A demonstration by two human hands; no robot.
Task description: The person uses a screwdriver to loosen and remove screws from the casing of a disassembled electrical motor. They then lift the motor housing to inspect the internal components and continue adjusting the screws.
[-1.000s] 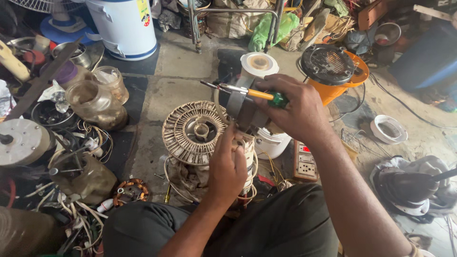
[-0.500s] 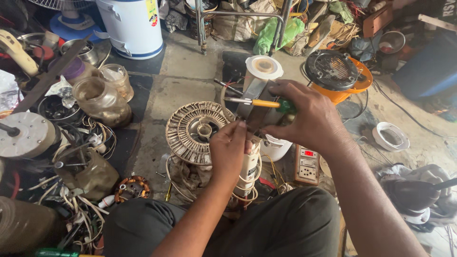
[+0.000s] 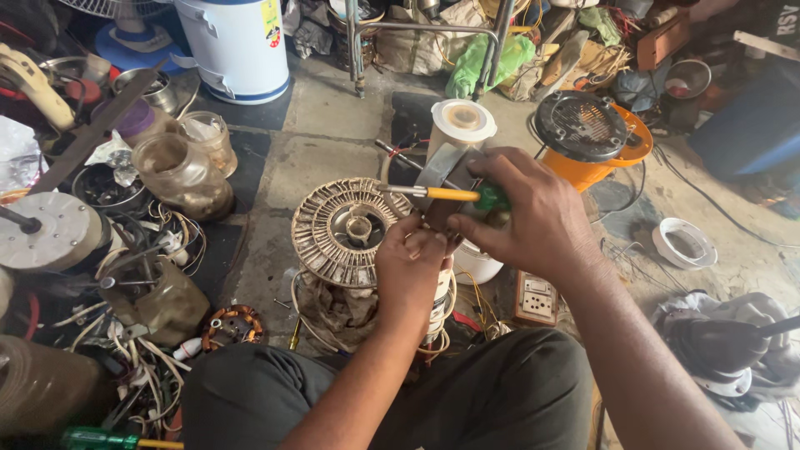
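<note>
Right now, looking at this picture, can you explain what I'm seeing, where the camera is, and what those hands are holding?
The camera sits on a person's head, looking down at their own lap and hands on a workshop floor. The right hand holds a screwdriver with a yellow and green handle, its shaft lying over a round ribbed motor core. The left hand grips that core's near edge. Around them lie a glass jar, a white bucket, an orange fan housing, a wall socket plate and tangled wires.
</note>
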